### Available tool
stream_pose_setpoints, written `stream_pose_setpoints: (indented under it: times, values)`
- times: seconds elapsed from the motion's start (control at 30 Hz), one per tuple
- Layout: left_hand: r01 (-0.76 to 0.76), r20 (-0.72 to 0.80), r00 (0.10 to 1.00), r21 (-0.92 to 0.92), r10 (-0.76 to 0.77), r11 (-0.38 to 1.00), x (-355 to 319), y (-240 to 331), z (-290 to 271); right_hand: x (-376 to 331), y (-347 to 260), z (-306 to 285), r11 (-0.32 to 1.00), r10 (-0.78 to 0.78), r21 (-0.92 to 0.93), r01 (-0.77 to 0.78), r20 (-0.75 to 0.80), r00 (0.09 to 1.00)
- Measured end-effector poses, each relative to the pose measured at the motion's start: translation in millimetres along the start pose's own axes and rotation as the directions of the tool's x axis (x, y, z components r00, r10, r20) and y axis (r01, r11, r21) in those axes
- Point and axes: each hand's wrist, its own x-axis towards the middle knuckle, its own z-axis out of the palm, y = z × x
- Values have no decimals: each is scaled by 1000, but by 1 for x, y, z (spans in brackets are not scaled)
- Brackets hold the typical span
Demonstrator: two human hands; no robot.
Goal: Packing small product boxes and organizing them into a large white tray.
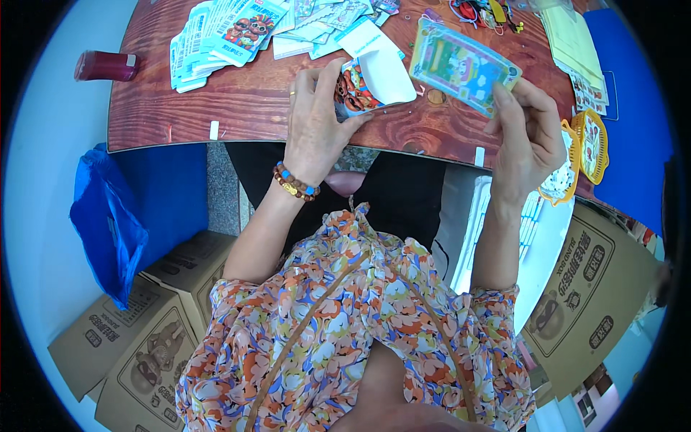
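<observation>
My left hand [315, 122] is curled round a small paper box [353, 90] printed with cartoon figures, near the table's front edge. Its white flap [386, 72] stands open, tilted to the right; what lies inside does not show. In my right hand [531, 140] a colourful picture card [462, 65] is pinched by its lower right corner between thumb and fingers. The card is held above the table, to the right of the box and apart from it.
Several flat blue-and-white boxes [248, 32] lie fanned out at the far left, beside a pile of packets [313, 27]. A dark red jar [106, 65] is at the left edge. Small trinkets [493, 13], yellow sheets [572, 43] and yellow baskets [594, 155] are at the right.
</observation>
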Motion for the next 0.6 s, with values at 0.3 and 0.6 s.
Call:
stream_pose_setpoints:
  times: [0.3,0.6]
  values:
    - [-88,20,996,38,88,995,0,4,2,2,15,6,954,129,-298,-36,297,946]
    - [-43,23,999,57,42,997,3,10,-2,-1,10,25,949,179,-309,-65,356,917]
